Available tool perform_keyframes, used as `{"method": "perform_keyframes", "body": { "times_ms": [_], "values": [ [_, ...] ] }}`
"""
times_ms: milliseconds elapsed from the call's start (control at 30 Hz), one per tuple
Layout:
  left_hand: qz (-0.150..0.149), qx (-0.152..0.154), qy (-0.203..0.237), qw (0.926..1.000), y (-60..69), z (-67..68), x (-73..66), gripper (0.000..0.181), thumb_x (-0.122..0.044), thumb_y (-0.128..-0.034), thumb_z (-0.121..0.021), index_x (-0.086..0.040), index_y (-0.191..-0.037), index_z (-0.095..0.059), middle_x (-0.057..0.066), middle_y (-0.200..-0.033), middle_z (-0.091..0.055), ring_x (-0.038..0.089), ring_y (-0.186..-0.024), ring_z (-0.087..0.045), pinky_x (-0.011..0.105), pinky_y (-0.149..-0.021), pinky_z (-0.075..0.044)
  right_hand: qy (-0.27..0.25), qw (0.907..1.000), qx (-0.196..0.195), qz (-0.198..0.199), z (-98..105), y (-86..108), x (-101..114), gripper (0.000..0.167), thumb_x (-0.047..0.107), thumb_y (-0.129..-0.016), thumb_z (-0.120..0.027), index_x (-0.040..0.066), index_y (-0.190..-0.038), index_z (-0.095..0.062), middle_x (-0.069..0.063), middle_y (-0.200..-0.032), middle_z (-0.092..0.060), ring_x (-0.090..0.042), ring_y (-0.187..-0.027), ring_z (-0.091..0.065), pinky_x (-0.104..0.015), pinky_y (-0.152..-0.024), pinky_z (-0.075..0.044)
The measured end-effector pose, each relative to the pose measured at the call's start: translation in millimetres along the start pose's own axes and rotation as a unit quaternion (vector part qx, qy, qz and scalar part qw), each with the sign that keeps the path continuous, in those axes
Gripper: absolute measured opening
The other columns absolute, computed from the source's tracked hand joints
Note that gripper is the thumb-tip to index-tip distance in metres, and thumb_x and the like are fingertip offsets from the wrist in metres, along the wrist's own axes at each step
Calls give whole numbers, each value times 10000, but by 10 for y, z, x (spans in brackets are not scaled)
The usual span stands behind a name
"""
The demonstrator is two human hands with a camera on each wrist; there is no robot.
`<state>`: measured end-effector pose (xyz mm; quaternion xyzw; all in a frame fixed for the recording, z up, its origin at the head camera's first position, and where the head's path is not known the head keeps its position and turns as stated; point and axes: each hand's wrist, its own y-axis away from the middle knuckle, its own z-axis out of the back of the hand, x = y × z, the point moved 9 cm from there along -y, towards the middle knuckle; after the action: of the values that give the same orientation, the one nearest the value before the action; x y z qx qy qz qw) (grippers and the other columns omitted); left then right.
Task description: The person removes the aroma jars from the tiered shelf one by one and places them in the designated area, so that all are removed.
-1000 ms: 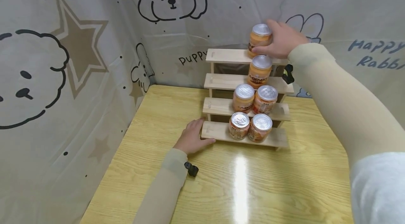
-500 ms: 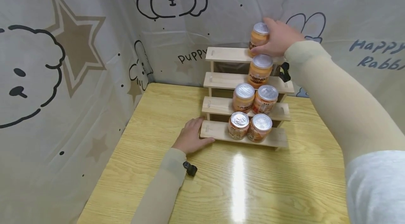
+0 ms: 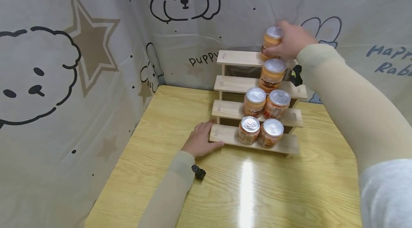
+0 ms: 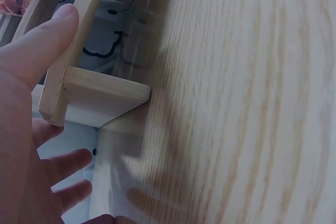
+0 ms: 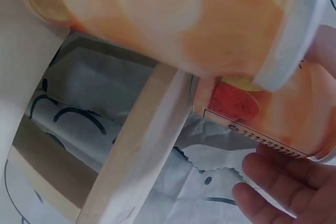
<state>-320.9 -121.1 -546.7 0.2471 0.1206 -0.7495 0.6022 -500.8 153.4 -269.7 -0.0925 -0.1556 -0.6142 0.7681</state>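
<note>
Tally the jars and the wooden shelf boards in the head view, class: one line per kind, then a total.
Jars: 6
Shelf boards: 4
Total: 10

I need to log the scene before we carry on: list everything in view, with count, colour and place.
Backdrop: count unclear, pale with cartoon prints, behind and left
Table: 1, yellowish wood, below
Rack: 1, pale wood, four tiers, on the table
Top jar: 1, orange, silver lid, top tier
Second-tier jar: 1, orange, silver lid
Third-tier jars: 2, orange, silver lids, side by side
Bottom-tier jars: 2, orange, silver lids, side by side
Wrist devices: 2, mostly black, one per wrist
Sleeves: 2, beige, forearms
Left hand: 1, bare, holding bottom tier's left end
Right hand: 1, bare, gripping top jar
</note>
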Motion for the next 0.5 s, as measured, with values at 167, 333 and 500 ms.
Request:
{"method": "perform_keyframes", "body": {
  "times_ms": [167,333,500],
  "values": [
    [-17,-14,-20,10000,2,13,9,1054,-809,-813,-583,-215,-1615,-243,40,-1625,-305,270,-1499,-240,497,-1178,-286,-189,9997,-89,-99,34,11,-9,1102,600,-837,-740,93,-1610,-139,-297,-1441,-452,-499,-1277,-469,-639,-1032,-407],
    [18,-16,6,10000,17,17,4,1045,-791,-820,-597,-215,-1616,-244,48,-1620,-318,269,-1493,-254,488,-1179,-286,-386,9990,-175,-101,83,24,-6,1088,592,-830,-753,91,-1602,-173,-279,-1460,-448,-480,-1293,-467,-624,-1043,-407],
    [60,8,83,9999,12,10,3,1053,-794,-816,-598,-216,-1619,-237,51,-1616,-327,264,-1490,-265,483,-1179,-288,-359,9986,-384,-41,238,68,-4,1032,604,-847,-718,72,-1583,-227,-262,-1450,-478,-469,-1272,-499,-617,-1023,-429]
  ]
}}
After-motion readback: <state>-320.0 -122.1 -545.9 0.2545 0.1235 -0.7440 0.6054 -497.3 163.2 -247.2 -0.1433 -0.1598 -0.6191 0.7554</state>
